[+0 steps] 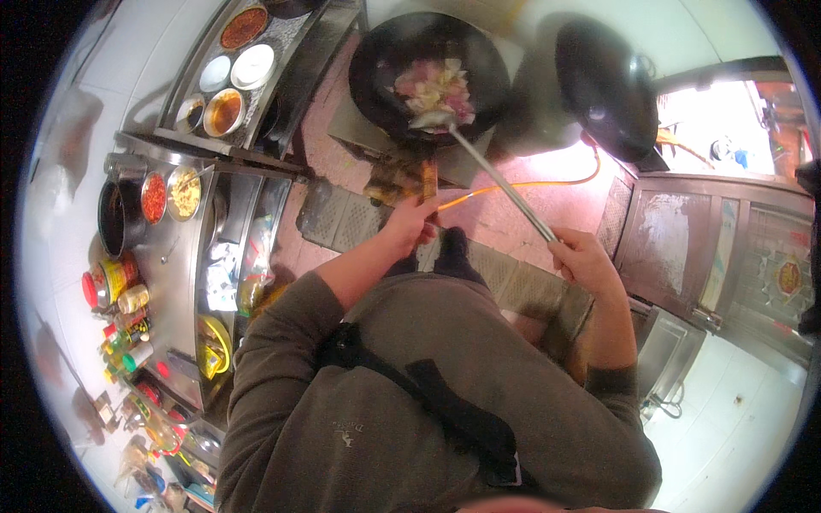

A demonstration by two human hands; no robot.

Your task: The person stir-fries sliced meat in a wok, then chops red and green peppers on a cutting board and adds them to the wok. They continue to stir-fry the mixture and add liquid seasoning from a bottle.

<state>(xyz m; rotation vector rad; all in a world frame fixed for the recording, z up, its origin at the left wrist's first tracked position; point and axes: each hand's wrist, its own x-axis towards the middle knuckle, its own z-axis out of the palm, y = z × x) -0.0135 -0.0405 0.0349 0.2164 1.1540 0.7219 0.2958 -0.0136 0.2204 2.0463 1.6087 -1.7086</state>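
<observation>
A black wok (378, 90) sits on a stove at the top centre, with pale and pinkish sliced food (442, 90) in it and faint haze above. My left hand (414, 224) is closed round the wok's wooden handle (429, 179). The long metal handle of a ladle (500, 183) is gripped at its end by my right hand (580, 256). Its bowl (431, 120) rests against the near edge of the food, inside the wok.
Bowls of sauce (224, 113) stand on a shelf at upper left. Below, a steel counter (170, 269) bears chopped red (154, 197) and yellowish food (184, 193), a dark pot and bottles. Right of the wok is a large black pan or lid (603, 83); an orange hose (532, 184) crosses the floor.
</observation>
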